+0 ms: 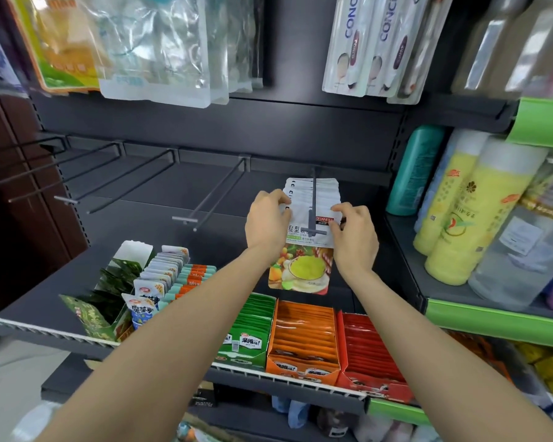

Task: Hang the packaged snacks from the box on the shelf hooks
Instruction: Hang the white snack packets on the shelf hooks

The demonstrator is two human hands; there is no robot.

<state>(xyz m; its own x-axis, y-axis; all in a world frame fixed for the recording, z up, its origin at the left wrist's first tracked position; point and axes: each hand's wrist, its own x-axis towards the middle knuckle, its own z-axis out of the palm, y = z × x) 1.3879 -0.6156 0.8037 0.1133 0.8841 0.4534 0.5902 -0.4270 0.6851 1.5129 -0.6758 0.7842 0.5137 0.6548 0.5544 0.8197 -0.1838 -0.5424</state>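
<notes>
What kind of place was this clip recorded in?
Most likely a small shop aisle. Dark metal shelving carries peg hooks, both hands hold snack packets on one hook, and display boxes of sachets line the shelf below, with bottles beside.

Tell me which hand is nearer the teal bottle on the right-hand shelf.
Right. The right hand grips the snack packet's edge facing the teal bottle; the left hand holds its far edge.
</notes>
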